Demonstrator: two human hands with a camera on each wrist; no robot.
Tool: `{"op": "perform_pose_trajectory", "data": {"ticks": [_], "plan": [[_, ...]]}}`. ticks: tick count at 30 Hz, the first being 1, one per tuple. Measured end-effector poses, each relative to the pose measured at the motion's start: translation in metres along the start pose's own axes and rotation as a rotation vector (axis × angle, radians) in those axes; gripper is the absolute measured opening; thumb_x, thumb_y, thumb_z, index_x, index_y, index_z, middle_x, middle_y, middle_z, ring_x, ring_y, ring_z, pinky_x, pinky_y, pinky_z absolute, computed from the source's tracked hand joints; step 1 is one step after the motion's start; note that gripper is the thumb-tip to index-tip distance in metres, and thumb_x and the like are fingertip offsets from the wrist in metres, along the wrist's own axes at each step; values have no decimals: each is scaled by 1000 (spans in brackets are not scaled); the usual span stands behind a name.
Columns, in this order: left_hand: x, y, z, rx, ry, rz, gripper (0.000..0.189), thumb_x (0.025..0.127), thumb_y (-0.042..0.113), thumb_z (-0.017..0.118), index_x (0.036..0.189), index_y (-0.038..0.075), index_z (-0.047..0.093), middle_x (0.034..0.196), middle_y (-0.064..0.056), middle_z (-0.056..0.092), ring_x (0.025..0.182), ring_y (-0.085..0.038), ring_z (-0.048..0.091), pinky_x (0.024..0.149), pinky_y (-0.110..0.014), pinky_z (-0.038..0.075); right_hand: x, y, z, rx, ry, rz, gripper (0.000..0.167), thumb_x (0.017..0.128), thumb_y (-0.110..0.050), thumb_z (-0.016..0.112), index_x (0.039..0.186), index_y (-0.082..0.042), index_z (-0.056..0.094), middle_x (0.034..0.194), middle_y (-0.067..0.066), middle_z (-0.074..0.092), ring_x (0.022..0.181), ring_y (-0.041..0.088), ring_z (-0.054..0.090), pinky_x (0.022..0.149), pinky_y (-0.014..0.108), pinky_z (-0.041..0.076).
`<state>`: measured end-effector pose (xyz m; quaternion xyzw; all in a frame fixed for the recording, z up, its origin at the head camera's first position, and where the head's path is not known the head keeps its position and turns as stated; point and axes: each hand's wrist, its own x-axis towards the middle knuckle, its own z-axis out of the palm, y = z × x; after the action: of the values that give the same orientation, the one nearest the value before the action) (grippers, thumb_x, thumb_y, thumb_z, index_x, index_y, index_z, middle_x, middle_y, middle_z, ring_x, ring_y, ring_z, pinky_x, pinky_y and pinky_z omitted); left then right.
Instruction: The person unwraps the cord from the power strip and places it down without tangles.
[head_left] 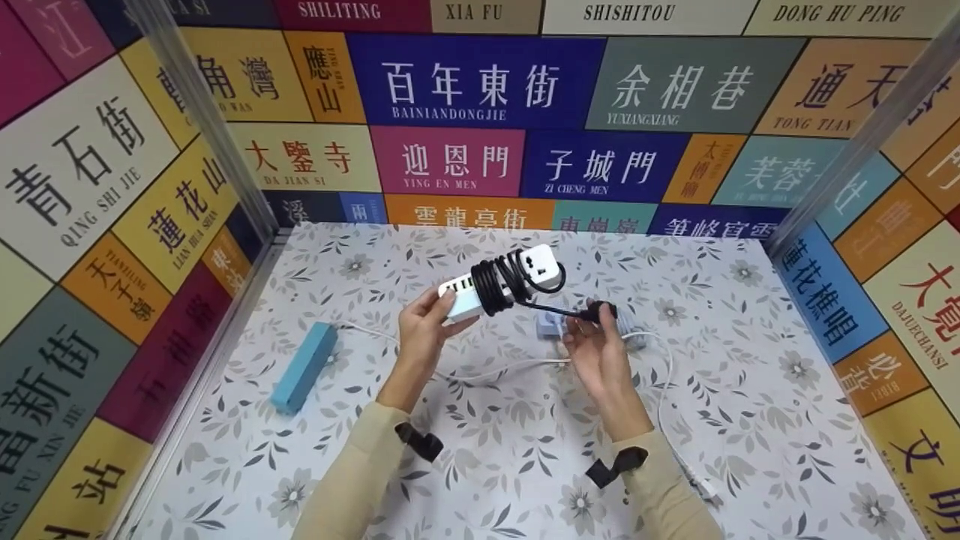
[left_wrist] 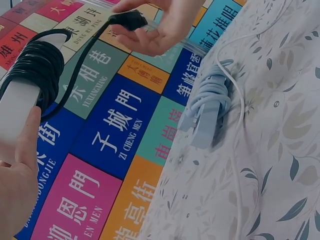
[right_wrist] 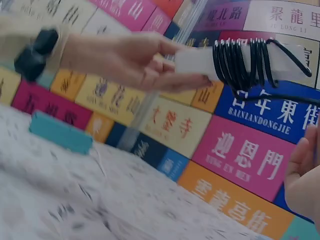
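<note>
In the head view my left hand grips one end of a white power strip, raised above the table. A black cord is wound in several turns around the strip's middle. From the coil a length of cord runs right to a black plug, which my right hand pinches between thumb and fingers. Below and behind the right hand lies a pale blue power strip with its own cord wrapped round it, partly hidden in the head view. Sockets show on the white strip's far end.
A teal power strip lies at the left of the flowered table. Its white cord trails across the middle. Another white cord runs down the right side to a white plug. Walls with printed signs enclose the back and sides.
</note>
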<state>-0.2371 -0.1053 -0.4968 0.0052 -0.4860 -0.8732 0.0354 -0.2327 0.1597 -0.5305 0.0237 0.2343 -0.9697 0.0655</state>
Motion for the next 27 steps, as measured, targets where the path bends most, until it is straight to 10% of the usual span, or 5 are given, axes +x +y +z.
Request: {"op": "perform_pose_trajectory", "data": {"ticks": [10, 27], "plan": [[1, 0, -8, 32, -1, -3, 42, 100, 8, 58, 137, -12, 52, 122, -18, 62, 101, -23, 70, 88, -43, 65, 4, -20, 3, -452, 44, -11, 56, 104, -6, 49, 156, -9, 28, 116, 9, 57, 85, 12, 70, 77, 19, 62], [3, -5, -9, 22, -20, -52, 44, 100, 8, 57, 139, -12, 49, 121, -17, 61, 97, -22, 71, 89, -42, 65, 6, -55, 23, -460, -27, -178, 53, 100, 9, 45, 149, -7, 31, 113, 13, 65, 95, 23, 74, 92, 28, 63]]}}
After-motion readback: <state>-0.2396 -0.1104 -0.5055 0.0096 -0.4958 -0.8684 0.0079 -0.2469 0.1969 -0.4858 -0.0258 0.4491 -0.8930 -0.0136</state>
